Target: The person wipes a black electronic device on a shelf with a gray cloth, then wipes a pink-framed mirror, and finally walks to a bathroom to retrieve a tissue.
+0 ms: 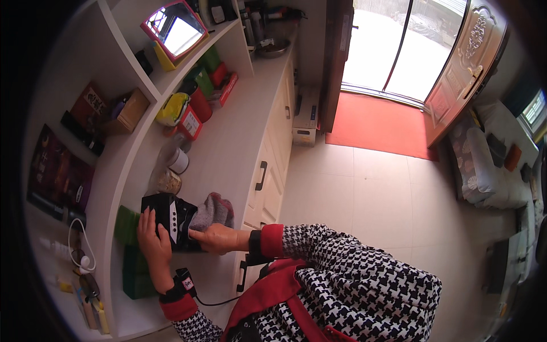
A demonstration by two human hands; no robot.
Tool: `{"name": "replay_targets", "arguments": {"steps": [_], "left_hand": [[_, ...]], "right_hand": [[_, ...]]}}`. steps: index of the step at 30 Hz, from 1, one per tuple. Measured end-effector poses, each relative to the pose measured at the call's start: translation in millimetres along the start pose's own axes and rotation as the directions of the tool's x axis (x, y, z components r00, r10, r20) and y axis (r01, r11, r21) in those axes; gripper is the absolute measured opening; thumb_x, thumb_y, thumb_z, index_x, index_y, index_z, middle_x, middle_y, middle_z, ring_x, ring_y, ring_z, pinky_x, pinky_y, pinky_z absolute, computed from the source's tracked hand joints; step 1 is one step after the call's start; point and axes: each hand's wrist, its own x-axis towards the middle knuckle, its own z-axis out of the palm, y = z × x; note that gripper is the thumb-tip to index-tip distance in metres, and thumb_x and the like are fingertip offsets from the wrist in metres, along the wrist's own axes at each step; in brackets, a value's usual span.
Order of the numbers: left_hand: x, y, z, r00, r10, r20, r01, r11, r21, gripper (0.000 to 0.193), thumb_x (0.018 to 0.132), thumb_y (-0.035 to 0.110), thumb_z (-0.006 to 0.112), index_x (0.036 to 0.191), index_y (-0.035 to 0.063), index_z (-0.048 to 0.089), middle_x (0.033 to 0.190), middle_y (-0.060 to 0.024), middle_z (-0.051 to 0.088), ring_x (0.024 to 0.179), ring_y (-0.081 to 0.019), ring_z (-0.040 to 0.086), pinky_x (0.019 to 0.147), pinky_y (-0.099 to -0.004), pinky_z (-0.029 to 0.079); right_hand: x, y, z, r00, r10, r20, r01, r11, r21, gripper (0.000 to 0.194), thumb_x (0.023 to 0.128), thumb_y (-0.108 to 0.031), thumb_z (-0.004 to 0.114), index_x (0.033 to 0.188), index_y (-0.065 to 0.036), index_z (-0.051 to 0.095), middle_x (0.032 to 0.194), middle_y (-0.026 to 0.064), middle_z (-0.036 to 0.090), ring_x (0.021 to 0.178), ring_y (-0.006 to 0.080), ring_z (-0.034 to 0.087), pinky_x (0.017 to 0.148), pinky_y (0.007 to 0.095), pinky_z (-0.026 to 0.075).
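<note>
A black box-shaped device point(160, 204) with a silver strip of knobs sits on the cabinet counter. My left hand point(154, 241) lies with its fingers spread on the device's top. At the device's front is my right hand point(216, 237), its fingers bent and touching a grey cloth with a red edge point(213, 213). The cloth lies partly against the device; whether the fingers grip it is hard to tell. Green boxes point(136, 273) stand beside the device, near my left wrist.
Glass jars point(169, 181), a red canister point(199, 102) and a yellow packet point(173, 109) line the counter's back. Shelves above hold a pink-framed mirror point(174, 30) and a cardboard box point(128, 112). Cabinet doors with dark handles point(261, 175) face the tiled floor. A door stands open beyond a red mat point(376, 126).
</note>
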Motion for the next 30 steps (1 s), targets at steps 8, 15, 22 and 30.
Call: {"name": "replay_targets", "arguments": {"steps": [8,15,22,30], "left_hand": [[2,3,-9,0.999,-0.025,0.025,0.025,1.0,0.014,0.041,0.079,0.011,0.049,0.118,-0.0019,0.051,0.125,-0.0184,0.049,0.116,-0.0378,0.043,0.098,-0.0438,0.033],[-1,2,-5,0.996,-0.001,-0.091,0.005,0.999,0.048,0.036,0.082,0.012,0.049,0.115,-0.0017,0.055,0.122,-0.0178,0.053,0.115,-0.0353,0.047,0.097,-0.0387,0.036],[0,4,-9,0.998,-0.029,-0.061,0.031,0.999,0.029,0.036,0.082,0.013,0.048,0.114,-0.0008,0.056,0.122,-0.0164,0.053,0.115,-0.0338,0.047,0.097,-0.0381,0.036],[1,4,-6,0.996,-0.012,-0.085,0.014,1.0,0.015,0.035,0.081,0.013,0.048,0.113,-0.0002,0.057,0.121,-0.0165,0.054,0.114,-0.035,0.048,0.096,-0.0398,0.036]], "right_hand": [[1,-10,-11,0.989,0.048,0.136,-0.065,0.991,0.12,0.047,0.074,-0.008,0.056,0.119,-0.004,0.043,0.056,0.019,0.052,0.053,0.0373,0.055,0.049,0.0457,0.043],[3,-5,-1,0.991,0.109,-0.073,-0.098,0.985,0.143,0.053,0.073,-0.002,0.051,0.124,-0.008,0.04,0.069,0.0215,0.058,0.064,0.0408,0.058,0.058,0.0453,0.048],[9,-2,-17,0.959,0.224,-0.172,-0.201,0.969,0.141,0.05,0.077,-0.008,0.051,0.125,-0.006,0.04,0.069,0.0234,0.058,0.065,0.0409,0.057,0.059,0.0465,0.046],[37,-13,-26,0.956,0.135,-0.259,-0.082,0.975,0.206,0.046,0.076,-0.008,0.053,0.12,-0.004,0.041,0.066,0.0245,0.055,0.062,0.0427,0.054,0.055,0.0477,0.043]]}}
